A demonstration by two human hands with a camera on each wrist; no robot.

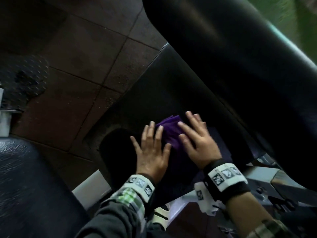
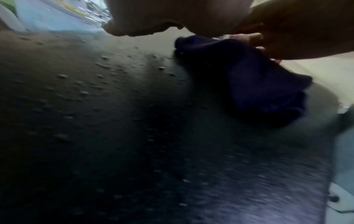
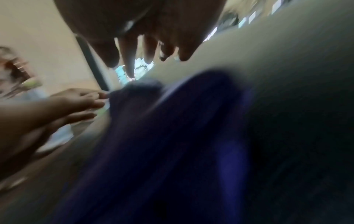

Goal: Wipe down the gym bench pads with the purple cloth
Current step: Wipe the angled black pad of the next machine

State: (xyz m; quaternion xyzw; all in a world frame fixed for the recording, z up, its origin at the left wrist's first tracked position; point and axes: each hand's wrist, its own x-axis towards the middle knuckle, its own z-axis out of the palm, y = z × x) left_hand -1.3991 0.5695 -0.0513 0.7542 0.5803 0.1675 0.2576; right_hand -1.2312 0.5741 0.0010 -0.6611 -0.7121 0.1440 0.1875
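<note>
Head view: both hands, left hand [image 1: 151, 152] and right hand [image 1: 197, 140], press flat-fingered on the cloth [image 1: 169, 133]; left wrist alone shows droplets [image 2: 103, 65] across the bench [image 1: 154, 93], floor [image 1: 77, 69] beyond its edge.

Dim dark-brown tiled floor [image 1: 82, 69], beige wall [image 3: 44, 45]

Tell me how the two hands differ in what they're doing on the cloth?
The left hand lies mostly on the bare black pad, only its inner fingers reaching the cloth; the right hand lies on top of the cloth. The left wrist has a sleeve drawn up to its band; the right forearm is bare behind its band. Both hands are flat with fingers spread, gripping nothing.
</note>
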